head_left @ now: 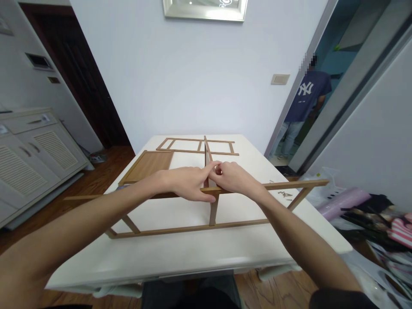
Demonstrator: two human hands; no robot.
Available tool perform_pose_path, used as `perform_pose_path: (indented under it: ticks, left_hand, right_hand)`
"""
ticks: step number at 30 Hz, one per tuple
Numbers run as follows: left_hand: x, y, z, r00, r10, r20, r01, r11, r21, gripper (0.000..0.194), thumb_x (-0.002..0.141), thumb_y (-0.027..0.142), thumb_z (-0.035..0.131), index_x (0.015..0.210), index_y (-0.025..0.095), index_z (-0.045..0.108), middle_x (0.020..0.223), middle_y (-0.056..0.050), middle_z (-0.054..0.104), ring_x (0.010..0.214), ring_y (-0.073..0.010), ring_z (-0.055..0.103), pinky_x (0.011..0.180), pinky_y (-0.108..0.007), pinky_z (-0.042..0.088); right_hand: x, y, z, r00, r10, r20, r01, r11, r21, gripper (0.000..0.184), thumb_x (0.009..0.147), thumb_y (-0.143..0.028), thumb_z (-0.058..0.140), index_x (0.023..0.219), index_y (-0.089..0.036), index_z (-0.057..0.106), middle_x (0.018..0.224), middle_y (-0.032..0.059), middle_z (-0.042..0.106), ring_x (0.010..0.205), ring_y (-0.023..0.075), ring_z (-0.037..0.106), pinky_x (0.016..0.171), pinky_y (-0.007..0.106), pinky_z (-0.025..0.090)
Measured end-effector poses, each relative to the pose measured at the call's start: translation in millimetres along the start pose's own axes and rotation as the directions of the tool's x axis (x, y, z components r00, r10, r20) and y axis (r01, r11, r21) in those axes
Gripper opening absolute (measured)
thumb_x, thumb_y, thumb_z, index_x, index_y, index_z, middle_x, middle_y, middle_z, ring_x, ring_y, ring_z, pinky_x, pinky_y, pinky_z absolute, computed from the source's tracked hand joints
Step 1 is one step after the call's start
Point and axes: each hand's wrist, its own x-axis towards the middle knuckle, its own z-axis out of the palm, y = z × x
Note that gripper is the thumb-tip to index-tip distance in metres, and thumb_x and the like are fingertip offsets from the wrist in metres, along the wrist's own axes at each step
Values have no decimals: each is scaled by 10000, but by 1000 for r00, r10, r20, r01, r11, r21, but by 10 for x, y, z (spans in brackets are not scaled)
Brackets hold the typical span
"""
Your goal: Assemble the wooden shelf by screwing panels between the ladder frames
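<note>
A wooden ladder-like frame (180, 229) stands on edge across the white table (180, 253). My left hand (189, 182) grips its top rail near the middle, thumb under the rail, fingers closed. My right hand (236, 178) is closed beside it, pinching something small I cannot make out where an upright wooden panel (206, 150) meets the rail. A second wooden frame (196, 146) lies flat at the table's far end, joined to the panel.
A flat wooden board (148, 165) lies at the left of the table. Small screws (285, 194) lie near the right edge. White cabinets (28, 150) stand left. Bags and clutter (370, 214) pile up right. A person (304, 107) stands in the doorway.
</note>
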Motion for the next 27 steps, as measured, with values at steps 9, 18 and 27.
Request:
perform_pose_path:
  ticks: [9,18,27]
  left_hand:
    - [96,-82,44,997,57,58,-41,970,-238,829,838,673,673,1424,222,298,925,-21,672,782,-205,648,663,-284,477]
    - [124,-258,-27,993,113,-13,-114,993,-42,425,958,327,407,1370,282,501,982,-26,656,862,-188,647,767,-286,496]
    - [136,-252,179,918,227,-326,-186,971,151,331,966,358,523,1281,264,556,1446,-100,493,742,-124,615,763,-317,535]
  right_hand:
    - [-160,-46,-5,998,-40,-49,41,999,18,322,903,-321,508,624,-208,624,542,4,558,519,140,426,545,274,272]
    - [-263,-60,-9,995,-68,-77,68,998,6,295,911,-329,530,678,-212,669,645,34,631,624,167,526,571,277,266]
    - [-232,-18,35,991,-79,-107,83,996,39,264,865,-268,509,614,-219,576,546,-3,531,569,157,452,573,277,266]
